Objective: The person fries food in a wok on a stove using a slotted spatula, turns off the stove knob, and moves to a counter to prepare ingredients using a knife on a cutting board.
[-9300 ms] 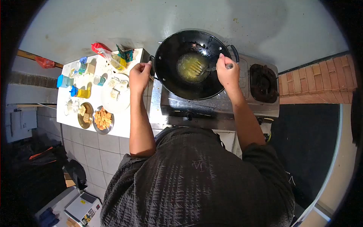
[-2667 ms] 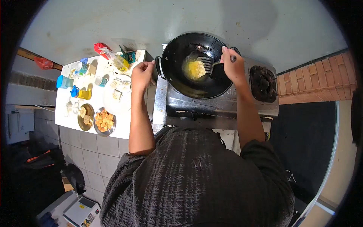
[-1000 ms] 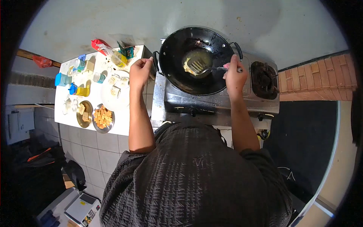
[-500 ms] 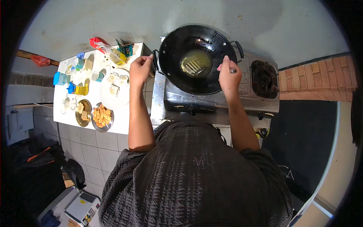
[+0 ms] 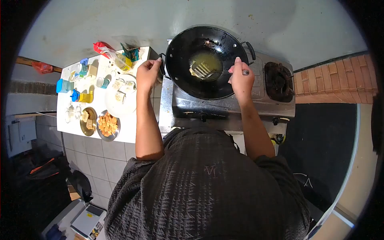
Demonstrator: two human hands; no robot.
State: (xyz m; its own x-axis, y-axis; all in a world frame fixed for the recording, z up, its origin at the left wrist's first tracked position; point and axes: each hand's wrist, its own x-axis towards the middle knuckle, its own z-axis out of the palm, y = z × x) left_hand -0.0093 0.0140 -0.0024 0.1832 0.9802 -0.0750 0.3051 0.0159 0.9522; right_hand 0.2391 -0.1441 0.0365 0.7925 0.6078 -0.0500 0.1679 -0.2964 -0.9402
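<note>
A black wok sits on the left side of a steel gas stove, with yellowish oil pooled at its bottom. My left hand is closed at the wok's left loop handle, thumb on top. My right hand grips a slotted spatula near the wok's right rim. The spatula's slotted head lies in the oil, over a pale yellow bit that it partly covers. Most of the spatula's handle is hidden by my fingers.
A second burner is at right. On the white table at left are a plate of cut orange-brown pieces, a bowl with lumps, a white plate, a yellow bottle and a red packet. A wall stands behind.
The spatula head has shifted slightly within the oil, and the pale bit beneath shows less. Both hands keep nearly the same places; the view has moved a little.
</note>
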